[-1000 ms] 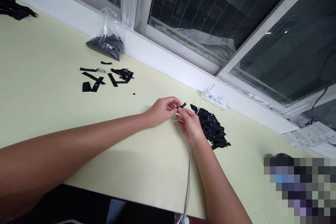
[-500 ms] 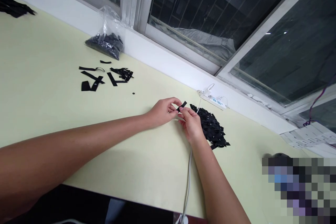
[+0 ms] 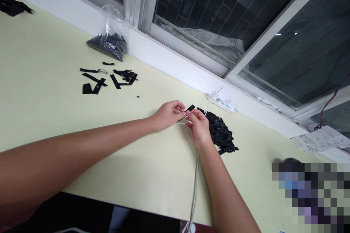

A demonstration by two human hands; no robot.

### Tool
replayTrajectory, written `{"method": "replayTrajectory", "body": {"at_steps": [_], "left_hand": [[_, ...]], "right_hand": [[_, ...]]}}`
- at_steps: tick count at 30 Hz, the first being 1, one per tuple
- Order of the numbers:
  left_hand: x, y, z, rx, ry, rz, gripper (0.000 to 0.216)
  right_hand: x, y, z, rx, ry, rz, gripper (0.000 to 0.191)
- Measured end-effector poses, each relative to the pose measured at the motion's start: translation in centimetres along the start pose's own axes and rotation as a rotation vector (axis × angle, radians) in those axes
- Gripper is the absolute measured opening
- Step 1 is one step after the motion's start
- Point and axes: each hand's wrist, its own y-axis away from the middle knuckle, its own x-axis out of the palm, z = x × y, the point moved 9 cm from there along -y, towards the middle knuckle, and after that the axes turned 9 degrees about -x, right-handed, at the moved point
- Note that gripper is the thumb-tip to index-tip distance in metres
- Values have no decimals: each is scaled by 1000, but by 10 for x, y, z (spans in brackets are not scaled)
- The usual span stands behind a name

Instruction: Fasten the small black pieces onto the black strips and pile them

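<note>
Between my two hands, above the pale yellow table (image 3: 131,167), is a short black strip (image 3: 190,108) that looks like fabric. My left hand (image 3: 171,113) pinches its lower left end between thumb and fingers. My right hand (image 3: 198,123) grips it close by, with the upper end sticking out past the fingertips. Right beside my right hand lies a heap of small black strips (image 3: 220,131), some with tiny light spots; my right hand and wrist cover part of it.
Loose black strips (image 3: 124,78) and a small black disc (image 3: 138,96) lie to the left. Behind them stands a clear plastic bag (image 3: 109,40) of black pieces. A white cable (image 3: 195,189) runs under my right wrist towards a power strip (image 3: 225,105) by the window wall.
The black strip has turned slightly between my fingers and more of its upper end shows flat. Both hands stay at almost the same spot, and the view has shifted a little.
</note>
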Motion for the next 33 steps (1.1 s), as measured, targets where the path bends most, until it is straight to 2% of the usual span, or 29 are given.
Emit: {"method": "replayTrajectory", "body": {"at_steps": [6, 10, 15, 22, 25, 28, 31, 33], "left_hand": [[6, -1, 4, -67, 74, 86, 20], [6, 1, 1, -76, 106, 93, 15], [6, 2, 2, -110, 133, 103, 15], [10, 0, 3, -81, 115, 131, 18], [1, -4, 2, -21, 2, 98, 18], [-9, -6, -1, 107, -291, 62, 20], [-4, -4, 1, 239, -599, 132, 19], [3, -1, 6, 281, -693, 198, 18]], "right_hand": [[2, 2, -4, 53, -50, 33, 35], [5, 3, -5, 75, -62, 74, 34], [8, 4, -3, 58, -44, 102, 34], [10, 3, 4, -23, 3, 119, 33], [2, -1, 3, -41, 26, 66, 36], [-14, -7, 5, -89, 61, -41, 38], [-27, -11, 10, -159, 115, -123, 36], [-29, -13, 12, -190, 150, -137, 35]]}}
